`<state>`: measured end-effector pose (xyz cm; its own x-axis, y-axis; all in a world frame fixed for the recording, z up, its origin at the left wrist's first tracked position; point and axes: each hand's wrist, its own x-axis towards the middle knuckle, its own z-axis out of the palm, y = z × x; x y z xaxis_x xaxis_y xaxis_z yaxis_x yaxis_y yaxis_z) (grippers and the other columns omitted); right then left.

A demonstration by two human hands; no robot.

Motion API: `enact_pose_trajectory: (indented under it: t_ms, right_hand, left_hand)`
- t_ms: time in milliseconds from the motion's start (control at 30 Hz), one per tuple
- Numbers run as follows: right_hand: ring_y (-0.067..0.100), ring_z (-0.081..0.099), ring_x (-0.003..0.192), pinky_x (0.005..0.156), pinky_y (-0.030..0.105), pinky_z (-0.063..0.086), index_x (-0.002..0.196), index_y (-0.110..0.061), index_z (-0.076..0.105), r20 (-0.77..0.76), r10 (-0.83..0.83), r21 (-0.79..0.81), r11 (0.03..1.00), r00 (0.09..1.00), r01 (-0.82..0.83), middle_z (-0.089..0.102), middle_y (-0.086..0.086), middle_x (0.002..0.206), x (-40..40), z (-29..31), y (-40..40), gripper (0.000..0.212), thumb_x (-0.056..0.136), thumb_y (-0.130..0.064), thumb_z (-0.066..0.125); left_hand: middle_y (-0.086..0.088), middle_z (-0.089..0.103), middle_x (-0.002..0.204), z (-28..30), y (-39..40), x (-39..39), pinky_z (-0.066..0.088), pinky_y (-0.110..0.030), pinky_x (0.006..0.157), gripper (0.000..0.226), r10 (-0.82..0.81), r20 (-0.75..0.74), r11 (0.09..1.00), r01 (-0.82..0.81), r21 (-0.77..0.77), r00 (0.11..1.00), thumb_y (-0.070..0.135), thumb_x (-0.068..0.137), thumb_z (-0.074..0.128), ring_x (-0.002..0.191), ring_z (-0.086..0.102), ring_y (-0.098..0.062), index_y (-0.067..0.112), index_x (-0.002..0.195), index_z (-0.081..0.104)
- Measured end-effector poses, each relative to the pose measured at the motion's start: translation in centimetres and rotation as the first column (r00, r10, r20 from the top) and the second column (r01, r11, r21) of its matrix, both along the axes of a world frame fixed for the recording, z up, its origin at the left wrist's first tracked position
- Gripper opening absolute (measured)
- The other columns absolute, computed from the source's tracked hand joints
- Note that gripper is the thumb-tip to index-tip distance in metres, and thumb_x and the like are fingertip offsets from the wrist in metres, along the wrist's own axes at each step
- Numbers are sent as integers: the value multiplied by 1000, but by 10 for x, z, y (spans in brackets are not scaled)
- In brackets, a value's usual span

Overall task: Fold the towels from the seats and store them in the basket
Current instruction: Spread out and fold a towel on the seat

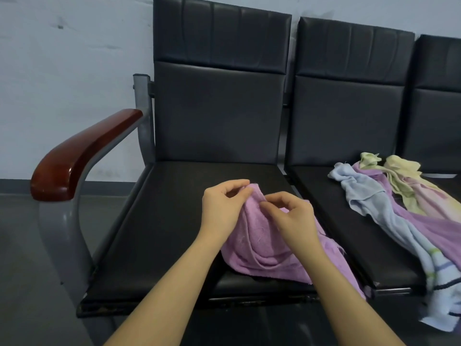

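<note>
A crumpled purple towel (262, 248) lies on the left black seat (159, 236), its upper edge lifted. My left hand (222, 206) pinches that raised edge at its top corner. My right hand (291, 216) pinches the same edge just to the right, fingers curled over the cloth. On the neighbouring seat (354, 233) lies a loose pile: a light blue towel (374, 208), another purple towel (429, 221) and a pale yellow towel (399, 176). The blue one hangs over the seat's front edge. No basket is in view.
A red-brown wooden armrest (82, 153) on a grey metal frame stands left of the left seat. Dark seat backs (219, 96) rise behind against a pale wall. A third seat (439, 101) shows at the far right. Grey floor (30, 258) lies to the left.
</note>
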<state>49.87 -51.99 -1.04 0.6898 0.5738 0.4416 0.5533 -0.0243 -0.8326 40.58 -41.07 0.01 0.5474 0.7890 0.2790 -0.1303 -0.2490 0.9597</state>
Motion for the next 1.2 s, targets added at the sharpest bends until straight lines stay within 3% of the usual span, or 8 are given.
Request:
enact_pose_trajectory:
  t_ms: [100, 200, 300, 433, 567, 833, 1067, 1200]
  right_hand:
    - [0, 63, 76, 71, 11, 47, 84, -14, 71, -15, -24, 48, 999, 1000, 24, 69, -9, 75, -2, 6, -1, 8, 86, -7, 68]
    - [2, 61, 79, 72, 11, 46, 88, -14, 69, -10, -125, 108, 986, 992, 125, 68, -7, 82, -1, 13, -3, 6, 87, -9, 66]
    - [2, 61, 76, 70, 13, 48, 88, -17, 66, -23, -169, 143, 975, 985, 171, 67, -7, 82, -2, 20, -8, 5, 89, -12, 65]
    - [4, 62, 73, 69, 16, 50, 88, -18, 62, -31, -210, 224, 951, 977, 212, 66, -6, 79, -11, 33, -17, 7, 88, -12, 66]
    - [5, 62, 73, 71, 16, 49, 97, -20, 61, -79, -179, 339, 920, 981, 196, 66, 0, 78, -20, 54, -21, 14, 89, -9, 64]
    - [-5, 64, 75, 69, 10, 48, 85, -23, 71, -235, -93, 520, 829, 968, 206, 70, -12, 78, -32, 118, -13, 21, 89, -4, 63]
    - [-5, 65, 79, 77, 15, 53, 106, -16, 71, -226, -38, 589, 791, 973, 168, 70, -9, 91, -37, 176, -13, 30, 88, 4, 59]
    - [-1, 65, 87, 77, 15, 53, 110, -16, 69, -50, -145, 519, 842, 988, 150, 68, -4, 99, -37, 185, -16, 27, 89, -1, 61]
  left_hand:
    - [17, 68, 98, 4, 3, -4, 49, -13, 85, 28, 30, 9, 998, -29, -60, 1000, 11, 84, 71, 95, 62, 4, 21, 110, 69]
    - [15, 62, 108, 9, 7, -12, 46, -19, 93, 40, 80, -12, 997, -80, 20, 997, 5, 85, 67, 104, 57, -1, 21, 122, 62]
    - [22, 58, 106, 15, 11, -24, 46, -20, 96, 38, 123, 29, 990, -124, 70, 992, 6, 90, 62, 107, 56, -1, 20, 125, 61]
    - [9, 63, 118, 24, 15, -37, 49, -28, 97, 35, 143, 86, 988, -148, 45, 986, 12, 90, 62, 110, 58, -6, 19, 124, 61]
    - [17, 65, 101, 44, 14, -43, 50, -27, 95, 28, 153, 145, 988, -153, -12, 978, 11, 92, 60, 99, 60, 1, 19, 118, 66]
    - [21, 65, 89, 112, 23, -45, 52, -25, 90, 20, 161, 225, 987, -157, -33, 961, 12, 93, 58, 89, 61, 2, 23, 102, 71]
    - [13, 67, 101, 165, 39, -60, 48, -16, 90, 24, 152, 273, 953, -214, 216, 950, 12, 94, 56, 92, 60, 7, 19, 114, 67]
    - [12, 66, 97, 182, 48, -69, 44, -3, 75, 20, 181, 238, 912, -253, 322, 954, 13, 93, 58, 84, 57, 12, 20, 109, 68]
